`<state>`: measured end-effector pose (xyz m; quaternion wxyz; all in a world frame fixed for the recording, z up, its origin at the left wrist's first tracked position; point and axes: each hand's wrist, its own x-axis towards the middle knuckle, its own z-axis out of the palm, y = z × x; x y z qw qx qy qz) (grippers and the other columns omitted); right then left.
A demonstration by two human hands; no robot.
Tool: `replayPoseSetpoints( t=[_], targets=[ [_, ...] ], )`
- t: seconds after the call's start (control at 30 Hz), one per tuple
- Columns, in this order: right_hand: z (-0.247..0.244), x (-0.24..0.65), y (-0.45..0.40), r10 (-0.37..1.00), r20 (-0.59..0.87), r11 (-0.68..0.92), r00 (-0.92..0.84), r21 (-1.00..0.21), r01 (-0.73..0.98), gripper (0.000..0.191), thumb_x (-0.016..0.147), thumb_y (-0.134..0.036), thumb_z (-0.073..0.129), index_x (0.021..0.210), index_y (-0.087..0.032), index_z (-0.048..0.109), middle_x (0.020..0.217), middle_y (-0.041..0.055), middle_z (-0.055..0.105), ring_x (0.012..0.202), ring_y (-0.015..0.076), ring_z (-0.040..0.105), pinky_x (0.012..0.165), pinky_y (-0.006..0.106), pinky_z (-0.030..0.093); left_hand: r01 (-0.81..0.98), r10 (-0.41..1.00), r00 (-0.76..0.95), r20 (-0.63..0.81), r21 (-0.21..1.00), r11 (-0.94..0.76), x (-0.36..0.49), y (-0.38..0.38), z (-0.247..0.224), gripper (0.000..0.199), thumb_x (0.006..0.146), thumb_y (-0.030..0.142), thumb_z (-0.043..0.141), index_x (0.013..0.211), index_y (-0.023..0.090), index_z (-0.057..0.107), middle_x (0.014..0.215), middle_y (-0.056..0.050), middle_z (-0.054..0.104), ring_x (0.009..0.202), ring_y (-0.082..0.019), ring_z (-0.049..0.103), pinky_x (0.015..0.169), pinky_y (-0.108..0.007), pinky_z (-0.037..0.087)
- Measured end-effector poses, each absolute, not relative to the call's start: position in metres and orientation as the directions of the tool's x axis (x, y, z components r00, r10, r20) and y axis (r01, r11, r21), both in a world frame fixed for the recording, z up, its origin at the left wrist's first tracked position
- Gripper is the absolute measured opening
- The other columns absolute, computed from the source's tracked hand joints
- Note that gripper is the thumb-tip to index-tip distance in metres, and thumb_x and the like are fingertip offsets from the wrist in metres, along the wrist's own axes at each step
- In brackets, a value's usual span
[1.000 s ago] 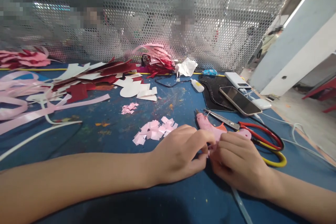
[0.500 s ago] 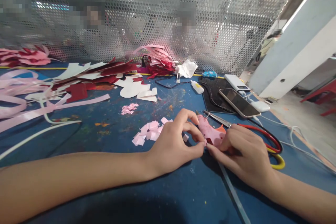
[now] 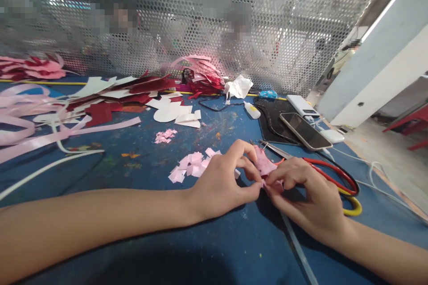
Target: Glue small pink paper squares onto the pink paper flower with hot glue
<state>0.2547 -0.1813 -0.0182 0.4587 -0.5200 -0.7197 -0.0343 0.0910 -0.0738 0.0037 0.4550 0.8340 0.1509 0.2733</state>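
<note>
The left hand (image 3: 227, 180) and right hand (image 3: 310, 196) hold a pink scrap (image 3: 263, 184) pinched in their fingers over the table (image 3: 247, 240), seemingly mid-work. Nearby squares (image 3: 194, 164) look unworked; a smaller heap (image 3: 165, 136) beyond may be finished.

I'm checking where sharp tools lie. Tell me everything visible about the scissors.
The scissors lie on the blue tabletop, tips pointing away and leftward. What shows of the blades looks like grey metal; one handle loop is red, the other yellow. The right hand hides the pivot and part of the handles; the pink glue gun sits beside the blades. Whether either touches the scissors is unclear.
</note>
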Motion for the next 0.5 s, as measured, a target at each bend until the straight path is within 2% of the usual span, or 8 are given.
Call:
replayPoseSetpoints(
  t=[0.3,0.5],
  targets=[
    [-0.0163,0.2489,-0.1843,0.716,0.696,0.486,-0.063,-0.431,0.760,0.031,0.074,-0.003,0.061,0.078,-0.024,0.038,0.072,-0.0012,0.065,0.067,0.0130,0.063,0.062,0.029,0.052,-0.045,0.410,0.831,0.376,0.780,-0.624,0.0888,-0.0745,-0.0038,0.036,0.069,0.009,0.065,0.089,0.023,0.039,0.074,0.005,0.069,0.067,-0.012,0.067,0.068,-0.021,0.049],
    [-0.0156,0.2489,-0.1864,0.707,0.695,0.523,-0.132,-0.388,0.759,0.033,0.073,0.000,0.062,0.074,-0.023,0.037,0.073,-0.0017,0.067,0.067,0.0118,0.063,0.063,0.028,0.051,-0.086,0.384,0.819,0.426,0.753,-0.652,0.0859,-0.0780,-0.0051,0.033,0.069,0.006,0.063,0.088,0.022,0.040,0.074,0.005,0.067,0.066,-0.011,0.066,0.066,-0.020,0.049]
  ],
)
